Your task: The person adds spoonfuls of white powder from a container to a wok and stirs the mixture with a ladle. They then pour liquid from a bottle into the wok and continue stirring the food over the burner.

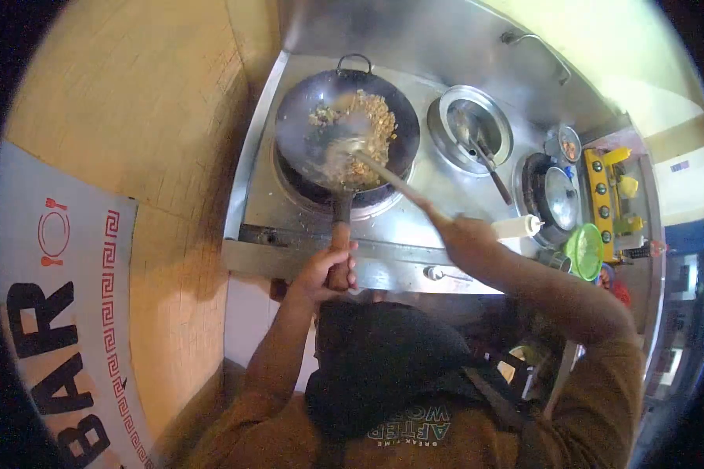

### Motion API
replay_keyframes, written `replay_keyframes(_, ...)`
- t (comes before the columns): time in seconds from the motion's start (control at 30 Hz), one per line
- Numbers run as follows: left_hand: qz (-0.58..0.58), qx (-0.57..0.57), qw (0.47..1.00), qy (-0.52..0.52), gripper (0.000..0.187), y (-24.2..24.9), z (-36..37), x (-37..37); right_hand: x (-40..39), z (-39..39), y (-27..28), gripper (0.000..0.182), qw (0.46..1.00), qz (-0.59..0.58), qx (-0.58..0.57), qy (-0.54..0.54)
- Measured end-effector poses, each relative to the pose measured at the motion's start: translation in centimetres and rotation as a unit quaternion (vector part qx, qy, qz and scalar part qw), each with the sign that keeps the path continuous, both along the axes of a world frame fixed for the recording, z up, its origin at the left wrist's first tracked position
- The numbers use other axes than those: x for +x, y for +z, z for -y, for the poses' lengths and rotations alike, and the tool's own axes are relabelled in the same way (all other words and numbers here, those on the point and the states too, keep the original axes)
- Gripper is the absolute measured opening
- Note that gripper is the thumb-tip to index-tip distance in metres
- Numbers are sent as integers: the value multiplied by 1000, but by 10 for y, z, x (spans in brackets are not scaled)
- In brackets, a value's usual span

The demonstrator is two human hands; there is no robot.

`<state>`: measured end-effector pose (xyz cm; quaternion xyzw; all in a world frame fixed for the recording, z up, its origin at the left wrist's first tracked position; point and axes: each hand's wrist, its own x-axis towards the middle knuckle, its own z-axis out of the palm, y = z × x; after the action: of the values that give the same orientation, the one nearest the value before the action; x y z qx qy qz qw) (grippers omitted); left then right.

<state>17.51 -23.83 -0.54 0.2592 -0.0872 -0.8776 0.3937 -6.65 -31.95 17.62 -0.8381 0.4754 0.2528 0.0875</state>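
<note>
A large dark wok (297, 152) sits on the left burner with chopped, browned food (379, 121) in it and steam over it. My left hand (328, 270) is wrapped round the wok's wooden handle (340, 234) at the front edge of the stove. In my right hand (471, 238) is the wooden handle of a ladle (403, 186), which slants down into the wok. The ladle's head is blurred among the food and steam. A pale squeeze bottle (516, 227) lies just beyond my right hand.
Right of the wok stands a round metal pot (446, 144) with a ladle (497, 180) across it. Further right are a lidded pan (561, 199), a green basket (585, 252) and a yellow stove (601, 187). A steel wall (414, 39) rises behind; a bamboo-like wall (172, 156) stands left.
</note>
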Motion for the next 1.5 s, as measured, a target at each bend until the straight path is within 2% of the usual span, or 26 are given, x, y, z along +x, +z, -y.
replay_keyframes(0.07, 75, 19, 997, -14, 25, 11, -10, -9, -23, -9, 10, 59, 993, -114, -12, 13)
replay_keyframes(0.1, 123, 10, 992, -31, 21, 20, -18, -22, -27, 0, -4, 62, 999, -7, -31, -44)
replay_keyframes(0.13, 172, -10, 984, -44, 17, 34, -17, -35, -35, 3, -7, 62, 999, -16, -35, -25)
replay_keyframes(0.17, 155, -28, 987, 23, 12, 71, -29, -51, -33, 12, 1, 62, 999, -21, -48, -3)
replay_keyframes(0.27, 81, 25, 996, 38, 17, 108, -46, -52, -39, 13, 42, 61, 995, -71, -69, 14)
replay_keyframes(0.3, 95, 28, 995, 25, 16, 101, -43, -45, -44, 10, 60, 60, 993, -79, -87, 24)
replay_keyframes(0.4, 19, 47, 999, -1, 14, 72, -17, -22, -51, 0, 108, 58, 973, -140, -165, 81)
replay_keyframes(0.43, 18, 71, 997, -8, 13, 66, -10, -16, -51, 1, 119, 58, 976, -157, -136, 58)
replay_keyframes(0.53, 25, 60, 998, -3, 11, 39, -6, -10, -63, 1, 88, 58, 975, -156, -147, 62)
replay_keyframes(0.57, 29, 56, 998, -3, 12, 35, -2, -10, -43, 6, 78, 59, 988, -138, -66, -35)
replay_keyframes(0.6, 33, 58, 998, -5, 12, 32, -3, -9, -61, 19, 19, 61, 990, -48, -125, -53)
replay_keyframes(0.63, 37, 58, 998, -5, 13, 27, -2, -7, -68, 39, -19, 60, 994, 18, -74, -82)
replay_keyframes(0.73, 62, 0, 998, -15, 11, 6, 0, 7, -54, 29, -30, 50, 944, 256, -66, -196)
replay_keyframes(0.8, 88, 7, 996, 4, 12, 2, 4, 6, -44, 33, -68, 47, 906, 322, -109, -251)
replay_keyframes(0.87, 92, 16, 996, 2, 14, -5, -2, 4, -5, 46, -91, 46, 881, 350, -46, -315)
replay_keyframes(0.9, 81, 15, 997, 1, 15, -10, 1, 2, 15, 46, -72, 45, 853, 380, 65, -351)
replay_keyframes(0.93, 71, 15, 997, -2, 16, -13, 4, 3, 30, 36, -50, 43, 834, 378, 100, -389)
replay_keyframes(1.0, 34, 38, 999, -1, 17, -10, 4, 5, 19, 19, -45, 44, 833, 426, 106, -337)
replay_keyframes(1.1, 7, 51, 999, -19, 19, -32, -4, -3, 52, 25, -62, 44, 836, 382, 105, -379)
replay_keyframes(1.2, 3, 23, 1000, -1, 18, -31, 5, 2, 37, 33, -14, 45, 779, 414, 193, -429)
replay_keyframes(1.3, 7, 28, 999, 15, 19, -20, 1, -1, 14, 12, 14, 42, 817, 300, 211, -444)
replay_keyframes(1.33, 14, 28, 999, 16, 19, -19, 2, -1, -3, 17, -9, 42, 888, 287, 120, -339)
replay_keyframes(1.37, 27, 28, 999, 15, 19, -20, 2, -1, -23, 26, -50, 43, 936, 269, 25, -227)
replay_keyframes(1.4, 41, 26, 999, 14, 18, -20, 3, -1, -13, 32, -52, 43, 960, 245, -73, -110)
replay_keyframes(1.43, 55, 22, 998, 11, 18, -20, 4, -2, -9, 41, -50, 42, 973, 169, -56, -149)
replay_keyframes(1.5, 57, 23, 998, 14, 17, -22, 4, -3, 28, 48, -57, 45, 978, 138, -89, -132)
